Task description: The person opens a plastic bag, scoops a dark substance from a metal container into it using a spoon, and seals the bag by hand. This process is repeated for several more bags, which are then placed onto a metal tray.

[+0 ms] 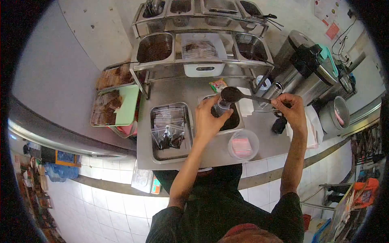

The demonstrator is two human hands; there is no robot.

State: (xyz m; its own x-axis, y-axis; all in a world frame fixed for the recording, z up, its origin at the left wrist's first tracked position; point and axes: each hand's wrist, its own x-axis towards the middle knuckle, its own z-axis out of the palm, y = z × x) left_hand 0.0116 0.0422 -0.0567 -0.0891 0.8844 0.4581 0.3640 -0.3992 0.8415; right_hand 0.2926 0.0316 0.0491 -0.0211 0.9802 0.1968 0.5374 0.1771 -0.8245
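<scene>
My left hand (210, 121) is closed around a small clear plastic bag (221, 107), its mouth facing up. Between thumb and fingertips, my right hand (291, 107) grips the end of a dark spoon's handle. The bowl of this spoon (231, 94), filled with dark stuff, is right over the mouth of the bag. Below both lies a metal tray (236, 128) of dark contents, partly hidden by my left hand. A round clear tub (255, 148) near the table's front edge holds a stack of pink-striped plastic bags (242, 146).
To the left, a metal tray (156, 158) holds several filled clear bags (168, 129). A raised rack of metal pans (155, 47) and a white basket (204, 69) stand at the back. Large steel pots (300, 60) are at right. A green tray (126, 105) is far left.
</scene>
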